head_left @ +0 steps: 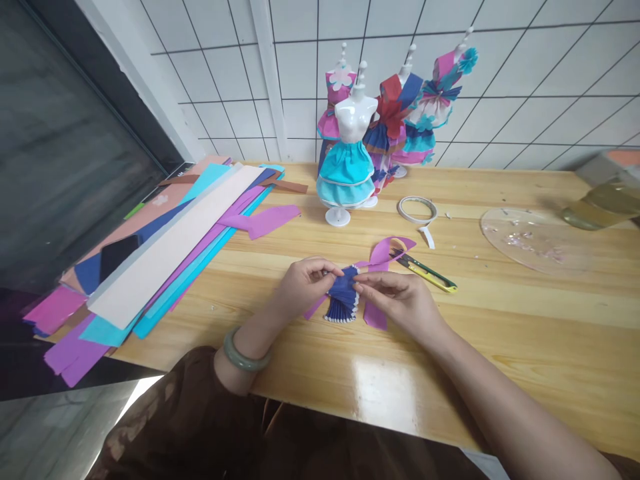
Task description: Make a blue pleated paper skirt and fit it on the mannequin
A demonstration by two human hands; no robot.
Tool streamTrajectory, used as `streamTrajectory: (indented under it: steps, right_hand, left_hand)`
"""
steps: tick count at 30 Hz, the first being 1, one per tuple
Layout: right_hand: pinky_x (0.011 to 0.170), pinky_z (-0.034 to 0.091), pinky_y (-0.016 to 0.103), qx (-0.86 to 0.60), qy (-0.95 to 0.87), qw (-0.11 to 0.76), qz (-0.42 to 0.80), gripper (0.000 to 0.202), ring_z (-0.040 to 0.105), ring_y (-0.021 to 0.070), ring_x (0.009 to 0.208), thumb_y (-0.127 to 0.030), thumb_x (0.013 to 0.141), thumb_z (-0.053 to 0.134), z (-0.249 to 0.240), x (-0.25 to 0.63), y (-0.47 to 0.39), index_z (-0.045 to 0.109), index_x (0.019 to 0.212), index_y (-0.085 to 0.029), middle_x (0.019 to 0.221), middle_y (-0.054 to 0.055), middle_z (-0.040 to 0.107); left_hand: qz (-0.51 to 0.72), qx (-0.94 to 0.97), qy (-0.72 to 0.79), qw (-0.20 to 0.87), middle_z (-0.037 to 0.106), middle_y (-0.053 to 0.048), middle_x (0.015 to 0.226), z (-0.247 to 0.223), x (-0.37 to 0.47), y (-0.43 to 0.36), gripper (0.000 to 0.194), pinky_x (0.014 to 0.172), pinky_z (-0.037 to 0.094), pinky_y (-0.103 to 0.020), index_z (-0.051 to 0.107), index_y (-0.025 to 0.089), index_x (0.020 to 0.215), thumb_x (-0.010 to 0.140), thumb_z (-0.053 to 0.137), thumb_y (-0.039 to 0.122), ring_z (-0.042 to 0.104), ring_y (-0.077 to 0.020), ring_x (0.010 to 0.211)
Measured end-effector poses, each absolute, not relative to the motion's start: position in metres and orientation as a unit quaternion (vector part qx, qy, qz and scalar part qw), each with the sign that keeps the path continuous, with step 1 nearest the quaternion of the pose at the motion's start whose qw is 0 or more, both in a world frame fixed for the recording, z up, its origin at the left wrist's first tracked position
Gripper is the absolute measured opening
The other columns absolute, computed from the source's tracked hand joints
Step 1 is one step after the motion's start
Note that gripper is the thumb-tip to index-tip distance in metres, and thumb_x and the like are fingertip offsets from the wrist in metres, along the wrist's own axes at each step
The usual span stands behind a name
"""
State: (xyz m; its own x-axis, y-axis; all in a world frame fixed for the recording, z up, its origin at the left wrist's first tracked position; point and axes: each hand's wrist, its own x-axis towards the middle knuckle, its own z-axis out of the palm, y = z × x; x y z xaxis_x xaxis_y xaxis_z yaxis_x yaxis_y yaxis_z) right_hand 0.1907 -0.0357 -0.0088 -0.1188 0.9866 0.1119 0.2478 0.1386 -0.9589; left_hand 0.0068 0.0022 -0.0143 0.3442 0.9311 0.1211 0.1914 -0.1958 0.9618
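Between my two hands is a dark blue pleated piece (343,293) with white edging, fanned out at its lower end. My left hand (306,285) pinches its upper left side with thumb and fingertips. On its right edge, the fingertips of my right hand (400,297) are closed. Purple strips (376,315) lie under and behind it on the table, one curling up. Just beyond my right hand rest thread snips (425,271) with yellow and green handles, their blades touching the purple strip.
A stack of coloured sheets (175,247) covers the left of the wooden table (525,347). At the back stand a white mannequin (356,113) in a turquoise tiered skirt and several dressed ones. A tape roll (417,210), a clear plate (530,240) of small bits and a glass jar (603,205) are right.
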Motion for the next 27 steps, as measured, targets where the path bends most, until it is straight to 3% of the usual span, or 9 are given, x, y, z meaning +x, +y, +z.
streamTrajectory:
  steps: [5, 16, 27]
  right_hand:
    - [0.072, 0.058, 0.036, -0.526, -0.539, 0.451, 0.479, 0.019, 0.070, 0.0210, 0.075, -0.031, 0.066, 0.073, -0.0097, 0.1893, -0.0325, 0.073, 0.080, -0.019, 0.083, 0.006, 0.074]
    - [0.073, 0.057, 0.037, -0.515, -0.496, 0.456, 0.530, 0.025, 0.070, 0.0193, 0.072, -0.033, 0.062, 0.077, -0.0095, 0.1956, -0.0282, 0.073, 0.082, -0.019, 0.082, 0.006, 0.075]
    - [0.073, 0.057, 0.035, -0.491, -0.470, 0.467, 0.566, 0.027, 0.070, 0.0176, 0.071, -0.029, 0.057, 0.080, -0.0086, 0.1981, -0.0257, 0.073, 0.081, -0.020, 0.083, 0.004, 0.075]
  left_hand:
    - [0.390, 0.676, 0.419, 0.465, 0.064, -0.005, 0.078, -0.0139, 0.0072, 0.0018, 0.014, 0.061, 0.048, -0.023, 0.067, 0.013, 0.079, 0.075, 0.054, 0.018, 0.059, -0.0123, 0.070]
    - [0.378, 0.729, 0.385, 0.420, 0.064, -0.007, 0.091, -0.0178, 0.0039, 0.0018, 0.019, 0.076, 0.049, -0.027, 0.069, 0.016, 0.086, 0.078, 0.051, 0.015, 0.061, -0.0158, 0.086]
    - [0.378, 0.751, 0.359, 0.405, 0.066, -0.009, 0.092, -0.0132, 0.0056, 0.0008, 0.021, 0.080, 0.049, -0.029, 0.070, 0.015, 0.085, 0.079, 0.050, 0.012, 0.062, -0.0166, 0.090]
